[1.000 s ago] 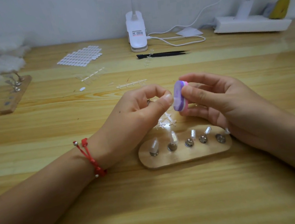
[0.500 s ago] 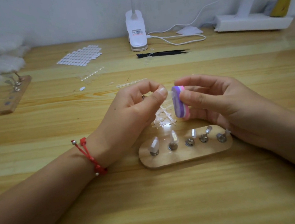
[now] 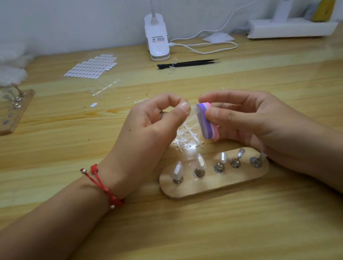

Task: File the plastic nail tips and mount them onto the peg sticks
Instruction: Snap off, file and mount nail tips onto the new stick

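Observation:
My left hand (image 3: 152,131) pinches a small clear nail tip (image 3: 193,108) between thumb and forefinger. My right hand (image 3: 245,118) holds a purple, white and pink file block (image 3: 207,121) with its edge against that tip. Below the hands lies an oval wooden stand (image 3: 218,182) with several metal peg sticks; the two left pegs (image 3: 178,172) carry clear nail tips, the others show only small clear pads. A clear sprue of nail tips (image 3: 187,138) lies on the table between hands and stand.
A sheet of white adhesive tabs (image 3: 91,66) lies at the back left, black tweezers (image 3: 188,63) and a white clip lamp (image 3: 157,42) with its cable at the back centre. A second wooden peg stand (image 3: 15,113) sits far left; a white power strip (image 3: 290,29) far right.
The file block has tilted and slid downward along the nail tip while both hands shifted slightly left. The wooden stand has stayed put.

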